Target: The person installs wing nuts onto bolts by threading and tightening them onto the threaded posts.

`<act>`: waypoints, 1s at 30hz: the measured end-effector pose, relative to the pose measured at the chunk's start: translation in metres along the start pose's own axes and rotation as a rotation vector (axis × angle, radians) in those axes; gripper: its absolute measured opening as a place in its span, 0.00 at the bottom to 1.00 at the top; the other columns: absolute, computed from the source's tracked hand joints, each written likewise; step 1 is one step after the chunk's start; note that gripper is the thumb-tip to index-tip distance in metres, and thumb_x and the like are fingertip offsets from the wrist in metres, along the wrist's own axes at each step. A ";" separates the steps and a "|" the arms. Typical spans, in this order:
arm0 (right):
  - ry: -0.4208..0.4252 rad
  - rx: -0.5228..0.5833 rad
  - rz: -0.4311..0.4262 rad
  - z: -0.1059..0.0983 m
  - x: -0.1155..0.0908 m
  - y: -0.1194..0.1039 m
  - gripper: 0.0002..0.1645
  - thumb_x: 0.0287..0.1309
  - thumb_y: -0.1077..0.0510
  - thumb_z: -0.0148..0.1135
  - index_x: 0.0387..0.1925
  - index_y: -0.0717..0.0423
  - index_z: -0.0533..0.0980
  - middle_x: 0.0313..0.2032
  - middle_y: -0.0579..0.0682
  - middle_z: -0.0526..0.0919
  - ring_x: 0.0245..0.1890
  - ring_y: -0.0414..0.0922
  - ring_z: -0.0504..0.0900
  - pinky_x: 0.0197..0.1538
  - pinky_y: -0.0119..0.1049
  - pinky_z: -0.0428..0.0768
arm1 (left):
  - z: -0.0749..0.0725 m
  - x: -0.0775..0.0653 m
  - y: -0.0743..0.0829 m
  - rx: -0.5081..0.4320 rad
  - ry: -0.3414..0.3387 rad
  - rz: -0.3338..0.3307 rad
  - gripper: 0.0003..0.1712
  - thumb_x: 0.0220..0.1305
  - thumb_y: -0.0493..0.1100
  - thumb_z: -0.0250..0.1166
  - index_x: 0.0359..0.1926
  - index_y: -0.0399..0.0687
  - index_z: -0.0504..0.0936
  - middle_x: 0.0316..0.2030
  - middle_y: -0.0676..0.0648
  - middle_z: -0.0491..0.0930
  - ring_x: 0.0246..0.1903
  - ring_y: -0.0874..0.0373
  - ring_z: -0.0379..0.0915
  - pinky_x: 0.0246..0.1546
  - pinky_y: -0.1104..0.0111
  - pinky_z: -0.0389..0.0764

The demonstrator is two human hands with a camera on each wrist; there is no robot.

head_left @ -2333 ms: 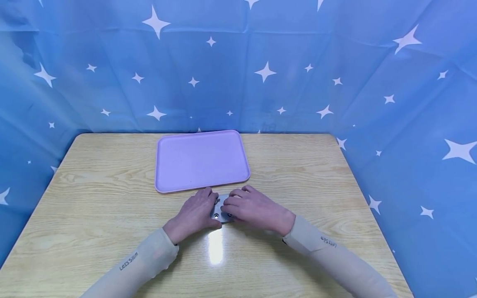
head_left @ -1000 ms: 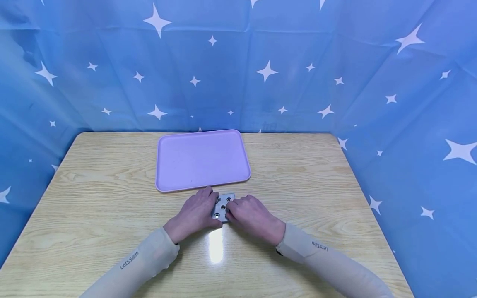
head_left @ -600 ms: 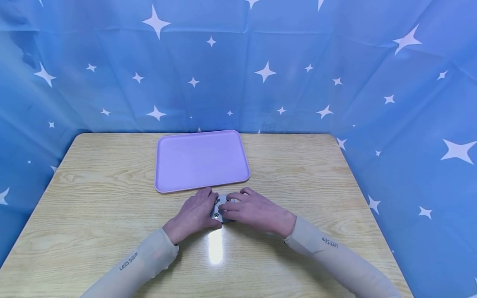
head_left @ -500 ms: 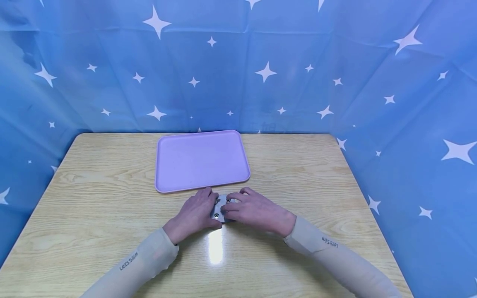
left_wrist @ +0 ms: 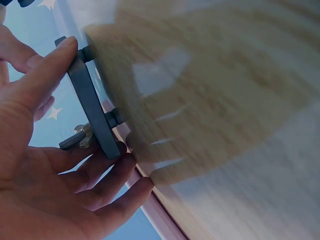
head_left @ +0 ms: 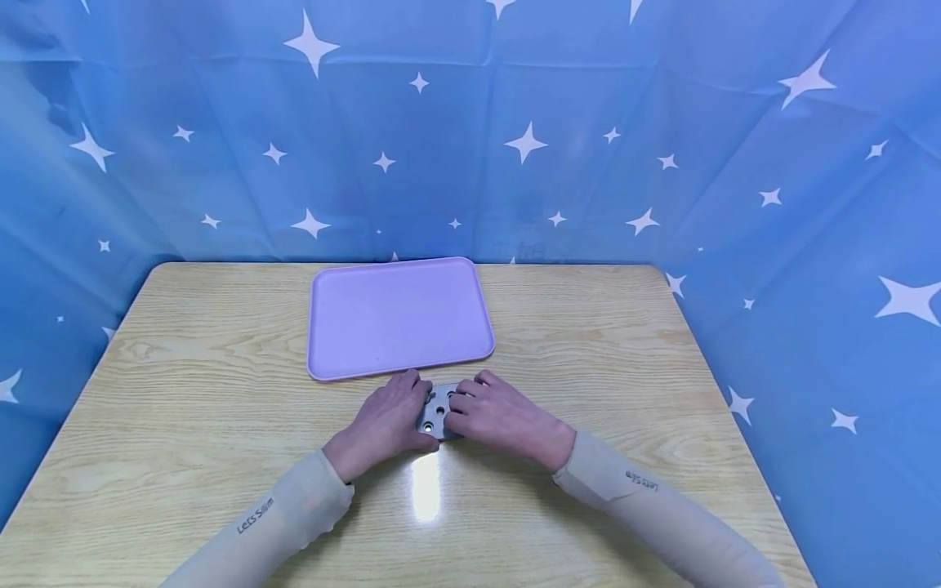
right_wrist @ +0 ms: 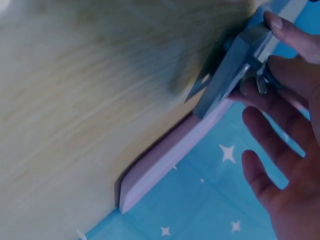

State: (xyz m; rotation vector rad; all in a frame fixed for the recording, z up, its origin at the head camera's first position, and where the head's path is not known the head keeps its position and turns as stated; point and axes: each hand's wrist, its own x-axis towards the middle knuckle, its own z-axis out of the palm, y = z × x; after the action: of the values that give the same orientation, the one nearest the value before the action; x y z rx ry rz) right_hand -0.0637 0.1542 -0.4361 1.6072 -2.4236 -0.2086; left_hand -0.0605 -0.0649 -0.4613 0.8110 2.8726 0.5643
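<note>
A person's two hands meet over a small grey metal plate (head_left: pixel 439 411) on a wooden surface (head_left: pixel 184 392), just in front of a lilac tray (head_left: pixel 397 317). The left hand (head_left: pixel 385 420) has its grip closed on the plate's left edge, thumb on the near side and fingers (left_wrist: pixel 107 175) curled beneath (the left wrist view shows a threaded screw (left_wrist: pixel 75 140) standing out of the plate). The right hand (head_left: pixel 500 415) pinches something small at the plate's right part, which the right wrist view leaves too blurred to identify. Blue star-printed cloth (head_left: pixel 662 163) walls the surface.
</note>
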 end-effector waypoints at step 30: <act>0.001 0.204 0.126 -0.012 -0.002 0.001 0.22 0.63 0.45 0.71 0.56 0.46 0.81 0.53 0.42 0.84 0.54 0.45 0.80 0.52 0.45 0.76 | -0.001 0.000 0.001 0.009 0.000 0.002 0.45 0.39 0.55 0.87 0.54 0.34 0.79 0.37 0.46 0.71 0.36 0.52 0.68 0.31 0.60 0.75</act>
State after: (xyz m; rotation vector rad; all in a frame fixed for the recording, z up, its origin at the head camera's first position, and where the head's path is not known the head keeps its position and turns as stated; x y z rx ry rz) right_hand -0.0605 0.1561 -0.4247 1.5229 -2.6059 0.0630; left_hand -0.0601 -0.0648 -0.4605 0.8150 2.8763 0.5519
